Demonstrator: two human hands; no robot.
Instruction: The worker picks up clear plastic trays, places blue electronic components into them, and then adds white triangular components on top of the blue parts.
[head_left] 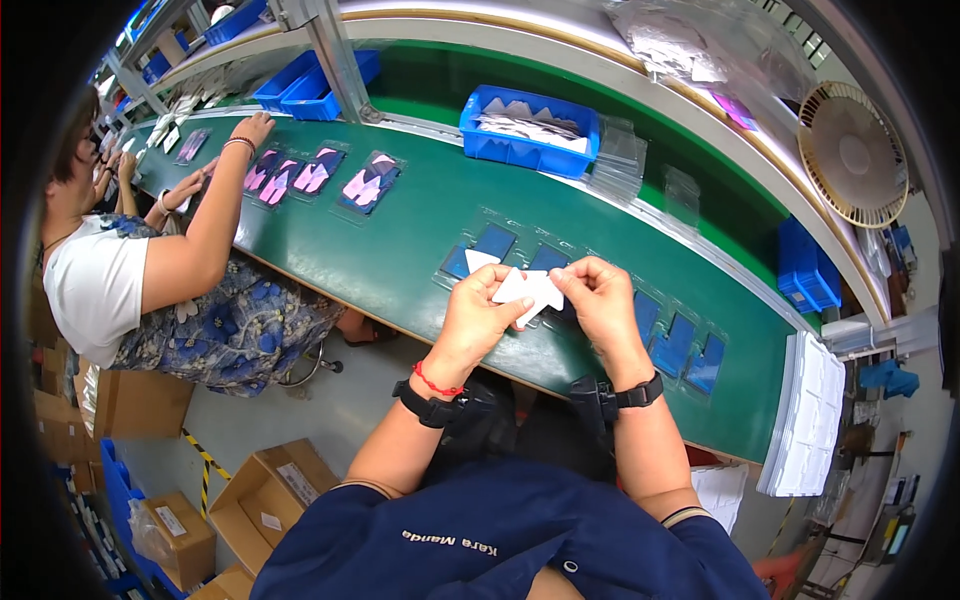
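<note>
Over the green workbench I hold white angular card pieces [532, 291] with both hands. My left hand [476, 312] pinches them on one side, thumb on top. My right hand [597, 297] pinches the opposite corner between thumb and fingers. Whether the pieces are joined or only overlap, I cannot tell. Just behind my left fingers, a white triangle [480, 260] lies on a blue card in a clear sleeve [493, 241]. Another blue card [549, 257] lies behind my hands. To the right of my right hand, several sleeved blue cards [672, 344] lie in a row.
A blue bin [530, 133] of white pieces stands at the back, clear bags [620, 160] beside it. Pink-and-blue packs [370, 184] lie to the left, near a co-worker [140, 260] handling others. White trays [803, 415] are stacked at the right end; a fan [853, 153] stands above.
</note>
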